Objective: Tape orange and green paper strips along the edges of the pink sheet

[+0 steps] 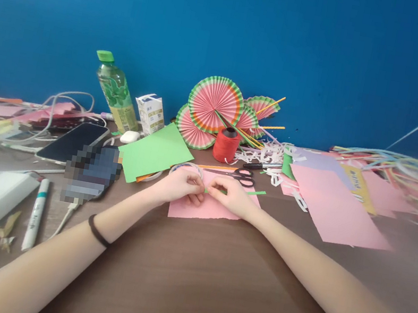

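My left hand [179, 186] and my right hand [231, 195] meet with their fingertips close together. Both pinch a narrow green paper strip [257, 192]; a bit of green shows between the fingertips, and one end sticks out past my right hand. Beneath them lies a sheet of pink paper [183, 212] with a rough front edge. Just behind my right hand are black-handled scissors [244, 178]. A roll of tape [177, 166] sits partly hidden behind my left hand. Green paper [157, 151] lies to the left.
Folded watermelon-pattern paper fans [215, 105] lean against the blue wall behind a red thread spool [226, 145]. A green-capped bottle [117, 94] and a small carton [150, 114] stand left. Pink paper [333, 205] lies right. Phone [73, 142], marker [36, 215] and cables are left.
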The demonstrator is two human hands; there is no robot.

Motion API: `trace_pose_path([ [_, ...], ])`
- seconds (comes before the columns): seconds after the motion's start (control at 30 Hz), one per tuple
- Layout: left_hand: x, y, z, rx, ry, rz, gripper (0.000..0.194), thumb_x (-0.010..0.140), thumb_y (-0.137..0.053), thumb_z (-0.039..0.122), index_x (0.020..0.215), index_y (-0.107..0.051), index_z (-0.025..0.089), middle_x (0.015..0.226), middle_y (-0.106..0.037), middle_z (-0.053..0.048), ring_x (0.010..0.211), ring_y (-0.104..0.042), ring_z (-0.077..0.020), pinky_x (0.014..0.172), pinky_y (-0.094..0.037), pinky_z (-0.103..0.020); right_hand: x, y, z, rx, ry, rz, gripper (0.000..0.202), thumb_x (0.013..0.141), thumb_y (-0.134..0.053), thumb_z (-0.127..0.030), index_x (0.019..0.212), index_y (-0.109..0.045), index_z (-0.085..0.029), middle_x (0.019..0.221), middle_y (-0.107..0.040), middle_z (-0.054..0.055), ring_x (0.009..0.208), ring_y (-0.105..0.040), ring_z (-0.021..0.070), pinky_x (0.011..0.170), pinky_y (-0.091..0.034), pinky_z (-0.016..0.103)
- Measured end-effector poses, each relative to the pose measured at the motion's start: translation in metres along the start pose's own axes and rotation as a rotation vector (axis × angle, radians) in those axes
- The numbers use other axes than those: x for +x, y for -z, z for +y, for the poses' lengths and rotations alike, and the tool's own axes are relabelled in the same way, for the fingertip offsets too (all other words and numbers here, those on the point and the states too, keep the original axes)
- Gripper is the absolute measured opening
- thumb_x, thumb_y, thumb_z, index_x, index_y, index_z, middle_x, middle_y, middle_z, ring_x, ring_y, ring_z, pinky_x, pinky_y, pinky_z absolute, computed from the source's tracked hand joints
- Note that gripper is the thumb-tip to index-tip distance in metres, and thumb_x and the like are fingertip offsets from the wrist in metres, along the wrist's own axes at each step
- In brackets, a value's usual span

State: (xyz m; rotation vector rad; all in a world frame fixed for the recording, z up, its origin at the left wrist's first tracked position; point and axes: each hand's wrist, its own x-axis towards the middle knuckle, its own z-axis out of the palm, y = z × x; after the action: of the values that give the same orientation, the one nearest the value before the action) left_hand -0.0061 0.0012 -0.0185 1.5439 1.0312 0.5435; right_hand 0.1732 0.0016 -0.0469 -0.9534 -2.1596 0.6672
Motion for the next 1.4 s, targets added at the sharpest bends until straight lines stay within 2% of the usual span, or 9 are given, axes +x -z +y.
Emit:
trace_pose_path([
  [0.3, -0.003, 0.007, 0.011, 0.018, 0.063, -0.025, 0.023, 0.075, -0.054, 0.033, 0.070, -0.057, 0.011, 0.066, -0.066, -0.006, 0.051, -0.060, -0.0117, 0.052, -0.050, -0.025, -0.004, -0.004, -0.003, -0.228, 0.143, 0.106, 0.015, 0.081, -0.046, -0.017, 0.081, -0.060, -0.020, 0.085, -0.064, 0.006, 0.081, -0.056, 0.0185, 0.073, -0.040, 0.031],
  [0.5, -0.006, 0.016, 0.017, 0.141, 0.037, -0.043, 0.009, 0.066, -0.059, 0.023, 0.069, -0.061, 0.015, 0.058, -0.060, 0.001, 0.054, -0.058, -0.0104, 0.053, -0.045, -0.020, -0.005, -0.002, -0.007, -0.285, 0.194, 0.103, 0.016, 0.081, -0.048, -0.021, 0.083, -0.063, -0.020, 0.084, -0.066, 0.006, 0.079, -0.056, 0.0185, 0.071, -0.040, 0.030],
  [0.6, -0.008, 0.020, 0.020, 0.294, 0.031, -0.054, 0.012, 0.063, -0.058, 0.020, 0.071, -0.066, 0.017, 0.063, -0.063, 0.001, 0.058, -0.058, -0.0110, 0.052, -0.043, -0.018, -0.002, 0.002, -0.006, -0.178, 0.109, 0.012, 0.013, 0.074, -0.053, -0.017, 0.082, -0.064, -0.019, 0.083, -0.066, 0.003, 0.075, -0.056, 0.0167, 0.070, -0.040, 0.029],
  [0.67, -0.009, 0.021, 0.023, 0.390, 0.034, -0.048, 0.013, 0.061, -0.058, 0.022, 0.070, -0.067, 0.019, 0.068, -0.064, 0.001, 0.061, -0.057, -0.0116, 0.051, -0.041, -0.017, 0.000, 0.008, -0.005, -0.096, 0.045, -0.111, 0.012, 0.073, -0.054, -0.017, 0.077, -0.064, -0.019, 0.077, -0.065, 0.002, 0.071, -0.055, 0.0153, 0.067, -0.040, 0.027],
  [0.83, -0.013, 0.020, 0.029, 0.513, 0.077, -0.073, 0.014, 0.060, -0.055, 0.022, 0.067, -0.067, 0.019, 0.070, -0.066, 0.001, 0.065, -0.057, -0.0127, 0.053, -0.039, -0.017, 0.004, 0.029, -0.011, 0.028, -0.096, -0.430, 0.017, 0.070, -0.058, -0.034, 0.072, -0.063, -0.018, 0.070, -0.061, 0.000, 0.064, -0.051, 0.0132, 0.055, -0.036, 0.023],
  [0.97, -0.016, 0.017, 0.030, 0.576, 0.082, -0.103, 0.017, 0.061, -0.054, 0.024, 0.071, -0.066, 0.019, 0.071, -0.065, 0.001, 0.066, -0.056, -0.0127, 0.053, -0.039, -0.018, 0.003, 0.039, -0.023, -0.074, -0.217, -0.486, 0.022, 0.073, -0.051, -0.035, 0.065, -0.059, -0.016, 0.061, -0.053, -0.002, 0.055, -0.043, 0.0096, 0.046, -0.027, 0.021],
  [1.17, -0.019, 0.017, 0.031, 0.600, 0.169, -0.253, 0.018, 0.066, -0.049, 0.030, 0.070, -0.062, 0.018, 0.066, -0.061, 0.000, 0.059, -0.056, -0.0130, 0.051, -0.039, -0.020, 0.000, 0.040, -0.032, -0.139, -0.337, -0.564, 0.024, 0.071, -0.048, -0.036, 0.057, -0.049, -0.016, 0.052, -0.039, -0.005, 0.047, -0.034, 0.0069, 0.042, -0.020, 0.020],
  [1.27, -0.021, 0.021, 0.034, 0.707, 0.136, -0.156, 0.021, 0.070, -0.043, 0.032, 0.066, -0.058, 0.018, 0.065, -0.061, 0.000, 0.058, -0.055, -0.0135, 0.052, -0.038, -0.022, -0.002, 0.038, -0.032, -0.156, -0.349, -0.581, 0.023, 0.070, -0.048, -0.034, 0.055, -0.046, -0.017, 0.050, -0.040, -0.005, 0.045, -0.034, 0.0069, 0.041, -0.020, 0.021],
  [1.4, -0.020, 0.025, 0.035, 0.850, -0.007, 0.153, 0.020, 0.072, -0.040, 0.032, 0.066, -0.053, 0.018, 0.067, -0.060, 0.000, 0.060, -0.053, -0.0145, 0.054, -0.035, -0.025, -0.003, 0.032, -0.031, -0.200, -0.281, -0.559, 0.020, 0.070, -0.047, -0.031, 0.055, -0.046, -0.017, 0.051, -0.043, -0.005, 0.046, -0.037, 0.0073, 0.043, -0.023, 0.021],
])
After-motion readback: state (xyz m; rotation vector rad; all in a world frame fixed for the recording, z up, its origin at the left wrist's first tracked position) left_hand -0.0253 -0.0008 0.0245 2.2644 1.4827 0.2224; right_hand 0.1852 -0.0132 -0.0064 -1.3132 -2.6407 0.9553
